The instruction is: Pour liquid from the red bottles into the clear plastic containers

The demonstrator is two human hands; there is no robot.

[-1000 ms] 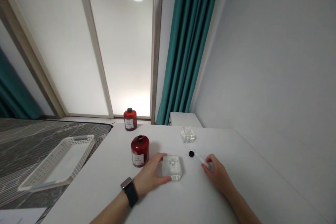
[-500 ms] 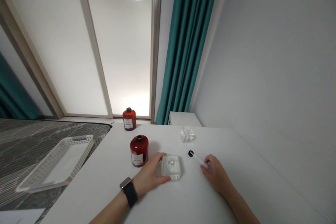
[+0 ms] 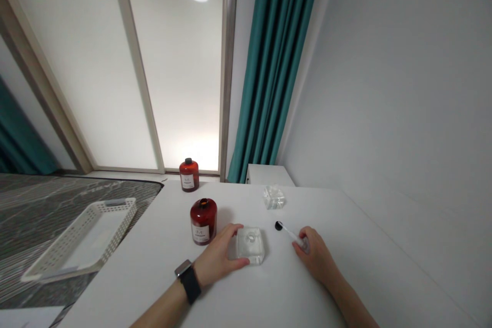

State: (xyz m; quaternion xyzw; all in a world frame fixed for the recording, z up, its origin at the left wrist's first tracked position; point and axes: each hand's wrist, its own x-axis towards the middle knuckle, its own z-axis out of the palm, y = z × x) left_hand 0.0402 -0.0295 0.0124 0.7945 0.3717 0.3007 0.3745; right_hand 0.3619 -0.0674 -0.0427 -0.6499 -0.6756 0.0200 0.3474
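My left hand (image 3: 220, 256), a black-strapped watch on its wrist, has thumb and fingers around the sides of a square clear glass bottle (image 3: 249, 246) on the table. Between the fingers of my right hand (image 3: 315, 256) is a dropper-like piece with a thin whitish stem (image 3: 289, 232) and a translucent end, partly hidden. Its stem points up-left, the tip over or against a small round black cap (image 3: 279, 225); whether they touch I cannot tell. Left of the glass bottle stands an uncapped amber bottle (image 3: 203, 221) with a white label.
A second amber bottle (image 3: 188, 175), with a black cap on, stands at the table's far edge. Another clear glass cube (image 3: 274, 198) sits behind the black cap. A white perforated basket (image 3: 128, 218) lies to the left. Wall (image 3: 403, 113) borders the table (image 3: 246, 302) on the right.
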